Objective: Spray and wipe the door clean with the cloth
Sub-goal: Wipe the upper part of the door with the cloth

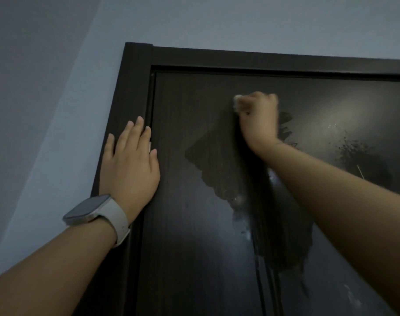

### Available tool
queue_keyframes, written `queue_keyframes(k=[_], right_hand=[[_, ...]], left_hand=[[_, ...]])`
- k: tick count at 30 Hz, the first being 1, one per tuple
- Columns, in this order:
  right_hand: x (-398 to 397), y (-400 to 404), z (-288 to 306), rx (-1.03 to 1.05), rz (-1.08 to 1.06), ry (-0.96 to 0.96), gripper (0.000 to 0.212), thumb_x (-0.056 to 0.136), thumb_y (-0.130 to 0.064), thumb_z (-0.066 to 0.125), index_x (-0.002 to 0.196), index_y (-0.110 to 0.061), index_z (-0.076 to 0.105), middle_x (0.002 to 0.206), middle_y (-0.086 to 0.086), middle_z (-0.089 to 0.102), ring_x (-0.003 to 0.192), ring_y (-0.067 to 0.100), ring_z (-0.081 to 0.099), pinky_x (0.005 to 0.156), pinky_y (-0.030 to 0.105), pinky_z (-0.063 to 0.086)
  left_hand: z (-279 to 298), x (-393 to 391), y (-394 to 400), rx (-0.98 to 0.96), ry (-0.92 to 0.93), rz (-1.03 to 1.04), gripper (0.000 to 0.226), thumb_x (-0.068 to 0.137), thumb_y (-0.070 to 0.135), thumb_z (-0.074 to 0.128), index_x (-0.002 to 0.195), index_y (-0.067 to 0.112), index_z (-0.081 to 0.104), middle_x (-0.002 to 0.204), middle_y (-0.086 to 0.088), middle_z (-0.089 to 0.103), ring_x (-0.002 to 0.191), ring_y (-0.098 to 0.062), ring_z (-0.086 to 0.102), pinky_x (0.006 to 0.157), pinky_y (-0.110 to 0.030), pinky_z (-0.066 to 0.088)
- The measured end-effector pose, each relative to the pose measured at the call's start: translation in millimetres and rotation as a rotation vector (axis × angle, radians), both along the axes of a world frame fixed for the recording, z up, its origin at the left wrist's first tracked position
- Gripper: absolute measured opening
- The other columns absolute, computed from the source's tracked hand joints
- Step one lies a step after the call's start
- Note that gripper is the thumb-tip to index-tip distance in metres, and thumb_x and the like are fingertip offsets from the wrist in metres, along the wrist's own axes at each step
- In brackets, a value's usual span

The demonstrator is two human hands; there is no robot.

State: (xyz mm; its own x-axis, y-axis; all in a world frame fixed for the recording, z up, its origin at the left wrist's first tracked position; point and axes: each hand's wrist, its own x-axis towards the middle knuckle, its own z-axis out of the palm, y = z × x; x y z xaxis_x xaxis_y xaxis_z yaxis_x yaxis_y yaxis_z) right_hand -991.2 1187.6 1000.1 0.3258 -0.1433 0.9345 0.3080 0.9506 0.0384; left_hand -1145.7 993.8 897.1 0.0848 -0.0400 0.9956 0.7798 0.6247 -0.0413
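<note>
The door [194,224] looks part done: a big wet patch [219,160] is spread high up near the top, with drips running down, and dry parts are left around it. The right hand [257,115] is squeezed around a pale cloth [236,100], pressed on the door. The left hand [130,163] lies flat and holds nothing.

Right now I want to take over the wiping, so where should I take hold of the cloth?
Only a pale edge of the cloth shows, bunched in the right hand pressed high against the door. Probably best to gather that bunched middle in a fist, coming from the room side, since its far face lies against the door.
</note>
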Motion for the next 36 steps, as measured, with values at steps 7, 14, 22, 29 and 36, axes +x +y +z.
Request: queue_keyframes(k=[7, 14, 22, 29, 36], right_hand=[[-36, -55, 1, 0.350, -0.098, -0.293, 0.023, 0.097, -0.016, 0.053, 0.101, -0.013, 0.075, 0.099, 0.009, 0.066, 0.091, 0.032, 0.050, 0.076, 0.039, 0.045], [38, 30, 26, -0.103, -0.134, -0.020, 0.029, 0.102, -0.012, 0.043, 0.089, -0.006, 0.068, 0.106, 0.015, 0.058, 0.107, 0.035, 0.044, 0.076, 0.031, 0.032], [-54, -61, 53, 0.087, -0.054, -0.072, 0.022, 0.098, -0.015, 0.047, 0.094, -0.010, 0.068, 0.102, 0.010, 0.058, 0.100, 0.030, 0.045, 0.076, 0.043, 0.046], [-19, -43, 68, 0.180, -0.168, -0.240, 0.025, 0.101, -0.019, 0.047, 0.099, -0.008, 0.070, 0.107, 0.013, 0.059, 0.104, 0.033, 0.048, 0.079, 0.035, 0.043], [60, 44, 67, -0.227, -0.092, -0.028, 0.030, 0.103, -0.016, 0.045, 0.109, -0.003, 0.071, 0.118, 0.020, 0.053, 0.115, 0.041, 0.042, 0.090, 0.040, 0.039]], left_hand=[[-1, 3, 0, 0.006, 0.002, -0.010, 0.051, 0.101, 0.025, 0.037, 0.150, 0.010, 0.035, 0.162, -0.006, 0.021, 0.149, -0.021, 0.018, 0.122, -0.047, 0.013], [-1, -1, 1, 0.012, 0.036, -0.034, 0.050, 0.101, 0.023, 0.038, 0.148, 0.008, 0.037, 0.160, -0.008, 0.025, 0.148, -0.024, 0.022, 0.121, -0.050, 0.015], [0, -2, 3, 0.040, 0.061, -0.015, 0.047, 0.100, 0.022, 0.032, 0.144, 0.010, 0.046, 0.158, -0.010, 0.031, 0.146, -0.026, 0.028, 0.117, -0.054, 0.024], [-4, -2, 2, 0.037, 0.088, 0.008, 0.049, 0.097, 0.024, 0.034, 0.141, 0.011, 0.051, 0.157, -0.011, 0.033, 0.145, -0.027, 0.031, 0.116, -0.055, 0.026], [-2, -5, 4, 0.052, 0.089, 0.019, 0.048, 0.097, 0.024, 0.033, 0.140, 0.014, 0.051, 0.157, -0.009, 0.033, 0.145, -0.026, 0.031, 0.116, -0.054, 0.025]])
